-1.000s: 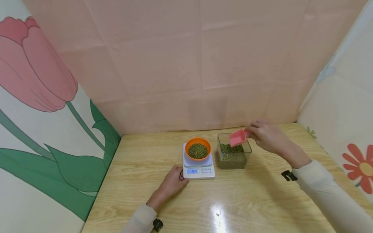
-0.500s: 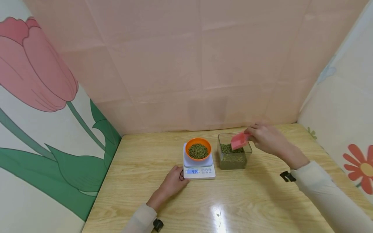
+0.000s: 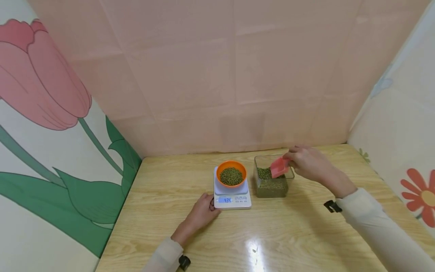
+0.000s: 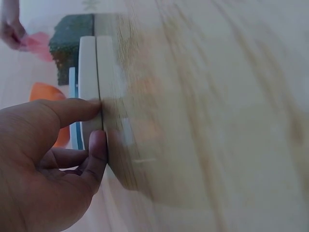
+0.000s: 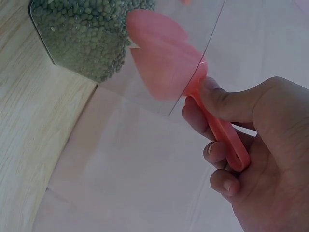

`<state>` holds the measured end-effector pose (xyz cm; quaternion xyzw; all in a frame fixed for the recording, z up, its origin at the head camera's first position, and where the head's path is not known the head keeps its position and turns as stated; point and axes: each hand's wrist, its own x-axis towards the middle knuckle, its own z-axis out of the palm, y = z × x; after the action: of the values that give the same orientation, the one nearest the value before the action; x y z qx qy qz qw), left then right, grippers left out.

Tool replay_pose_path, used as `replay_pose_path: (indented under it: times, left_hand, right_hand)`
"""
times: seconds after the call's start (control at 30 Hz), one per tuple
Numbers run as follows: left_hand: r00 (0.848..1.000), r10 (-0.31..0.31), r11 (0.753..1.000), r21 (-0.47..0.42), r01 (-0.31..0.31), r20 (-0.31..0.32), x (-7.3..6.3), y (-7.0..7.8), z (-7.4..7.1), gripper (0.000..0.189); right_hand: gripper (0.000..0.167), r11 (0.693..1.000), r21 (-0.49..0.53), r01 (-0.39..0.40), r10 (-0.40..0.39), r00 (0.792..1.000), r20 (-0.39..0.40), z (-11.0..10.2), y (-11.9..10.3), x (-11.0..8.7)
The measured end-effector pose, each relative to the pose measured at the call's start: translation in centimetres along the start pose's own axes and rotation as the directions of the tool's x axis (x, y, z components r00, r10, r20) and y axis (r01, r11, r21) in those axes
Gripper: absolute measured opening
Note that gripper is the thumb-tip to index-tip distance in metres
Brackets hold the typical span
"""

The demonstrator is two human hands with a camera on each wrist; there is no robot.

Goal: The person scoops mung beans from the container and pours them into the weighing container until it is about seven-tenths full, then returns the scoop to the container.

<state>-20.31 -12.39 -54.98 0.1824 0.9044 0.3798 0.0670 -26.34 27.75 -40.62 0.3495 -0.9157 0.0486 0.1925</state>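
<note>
My left hand (image 3: 204,211) holds the front left corner of a white kitchen scale (image 3: 235,205); in the left wrist view the thumb and curled fingers meet its edge. On the scale stands an orange bowl (image 3: 231,163) holding green mung beans (image 3: 230,176). The lit display seems to read 434. To the right is a clear rectangular container (image 3: 290,175) partly filled with mung beans. My right hand (image 3: 310,164) grips the handle of a pink scoop (image 3: 279,167), tilted down inside the container. The right wrist view shows the scoop's front edge (image 5: 133,46) at the beans.
The wooden table (image 3: 163,181) bears the scale and container side by side. Behind them rises a pinkish covering (image 3: 190,94). A flower-printed wall panel stands at each side. A few small specks (image 3: 254,250) lie near the table's front.
My right hand has moved slightly left and down, and the scoop has tipped lower into the container toward the beans. The left hand, scale and bowl stay still.
</note>
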Motion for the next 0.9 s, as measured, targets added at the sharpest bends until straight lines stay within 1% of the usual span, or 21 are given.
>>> replay_pose_path:
  times: [0.17, 0.4, 0.73, 0.9]
  left_hand:
    - [1.000, 0.002, 1.000, -0.001, -0.002, 0.001, 0.0, 0.1, -0.1, 0.028]
    - [1.000, -0.013, 1.000, -0.002, 0.013, 0.004, 0.0, 0.1, -0.2, 0.029]
    - [1.000, -0.014, 1.000, 0.001, 0.014, 0.005, 0.0, 0.1, -0.2, 0.028]
    - [1.000, -0.013, 1.000, -0.003, 0.013, 0.007, 0.0, 0.2, -0.1, 0.028]
  right_hand:
    - [0.014, 1.000, 0.007, -0.002, 0.002, 1.000, 0.028, 0.2, -0.1, 0.1]
    - [0.014, 1.000, 0.007, 0.002, -0.002, 0.999, 0.040, 0.3, -0.4, 0.6]
    - [0.012, 1.000, -0.005, -0.019, 0.020, 0.998, 0.066, 0.8, -0.7, 1.0]
    - [0.011, 0.999, 0.003, -0.036, 0.036, 0.994, 0.101, 1.1, -1.1, 1.2]
